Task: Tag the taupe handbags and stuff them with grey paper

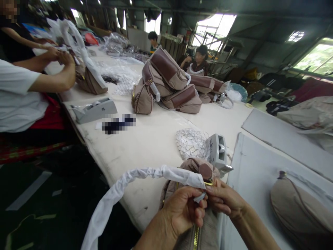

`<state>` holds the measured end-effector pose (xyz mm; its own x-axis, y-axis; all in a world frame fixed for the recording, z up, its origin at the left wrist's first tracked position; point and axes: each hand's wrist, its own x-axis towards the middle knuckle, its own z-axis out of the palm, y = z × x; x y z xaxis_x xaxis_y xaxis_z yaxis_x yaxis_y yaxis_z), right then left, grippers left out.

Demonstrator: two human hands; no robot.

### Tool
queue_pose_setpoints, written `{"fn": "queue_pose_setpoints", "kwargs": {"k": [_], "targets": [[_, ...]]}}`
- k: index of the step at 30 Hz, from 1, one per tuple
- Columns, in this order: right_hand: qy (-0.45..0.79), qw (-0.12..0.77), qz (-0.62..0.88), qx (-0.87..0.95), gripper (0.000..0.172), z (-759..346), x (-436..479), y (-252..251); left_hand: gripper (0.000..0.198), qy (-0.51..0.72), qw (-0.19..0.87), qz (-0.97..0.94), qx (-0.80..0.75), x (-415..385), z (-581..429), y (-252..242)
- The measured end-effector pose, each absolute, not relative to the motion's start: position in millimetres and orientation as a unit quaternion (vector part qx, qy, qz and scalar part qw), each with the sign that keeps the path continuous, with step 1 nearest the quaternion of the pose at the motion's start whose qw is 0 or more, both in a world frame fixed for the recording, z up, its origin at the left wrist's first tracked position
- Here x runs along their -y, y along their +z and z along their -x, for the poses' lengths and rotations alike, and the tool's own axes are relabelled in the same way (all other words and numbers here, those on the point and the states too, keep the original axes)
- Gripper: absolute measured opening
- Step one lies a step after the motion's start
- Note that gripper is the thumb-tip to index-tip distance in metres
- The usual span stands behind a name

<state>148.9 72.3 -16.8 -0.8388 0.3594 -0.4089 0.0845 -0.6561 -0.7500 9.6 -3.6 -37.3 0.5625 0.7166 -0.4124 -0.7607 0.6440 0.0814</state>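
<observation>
A taupe bag (171, 191) with a gold zipper (196, 238) lies at the table's near edge, partly hidden under my hands. Its strap (156, 172) is wrapped in crinkled white paper and arcs left, hanging past the edge. My left hand (179, 208) is closed, pinching a small loose end of the white wrapping (199, 198) at the strap's end. Against it, my right hand (226, 198) is closed on the strap end beside a gold ring (208, 183). A brown round patch (205, 171) shows on the bag just above.
Beyond the bag stands a grey tape dispenser (217, 151) next to clear patterned plastic (191, 142). Another dispenser (97, 110) is at left. Finished-looking bags (169, 81) are piled mid-table. One bag (299, 205) lies at right. A co-worker's arms (59, 69) handle a bag at upper left.
</observation>
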Motion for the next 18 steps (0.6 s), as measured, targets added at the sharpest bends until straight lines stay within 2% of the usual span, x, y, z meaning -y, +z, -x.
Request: {"fn": "queue_pose_setpoints", "kwargs": {"k": [4, 6, 9, 11, 12, 14, 16, 18], "targets": [[0.833, 0.098, 0.287, 0.462, 0.036, -151.1, -65.9, -11.2, 0.017, 0.454, 0.855, -0.023, -0.251, 6.2, -11.1, -34.5], [0.784, 0.103, 0.329, 0.516, 0.039, -159.0, -64.0, -4.7, 0.025, 0.495, 0.795, -0.113, -0.332, 11.8, -4.4, -33.1], [0.617, 0.212, 0.504, 0.566, 0.046, -178.9, -59.3, -2.7, 0.029, 0.585, 0.564, -0.233, -0.535, 27.0, 16.2, -34.8], [0.495, 0.291, 0.605, 0.551, 0.047, -192.1, -51.0, -14.8, 0.032, 0.608, 0.426, -0.235, -0.627, 39.3, 30.8, -39.3], [0.466, 0.306, 0.630, 0.540, 0.047, -196.8, -44.8, -25.4, 0.040, 0.599, 0.410, -0.218, -0.652, 45.0, 36.1, -42.0], [0.493, 0.302, 0.625, 0.525, 0.049, -199.7, -29.3, -53.1, 0.052, 0.556, 0.474, -0.210, -0.649, 53.4, 40.6, -45.1], [0.555, 0.294, 0.572, 0.527, 0.049, -192.8, -12.8, -82.3, 0.055, 0.533, 0.542, -0.275, -0.589, 56.5, 37.6, -42.1], [0.594, 0.291, 0.509, 0.550, 0.052, -177.5, 1.4, -105.8, 0.058, 0.536, 0.523, -0.383, -0.542, 54.3, 31.8, -31.6]]}}
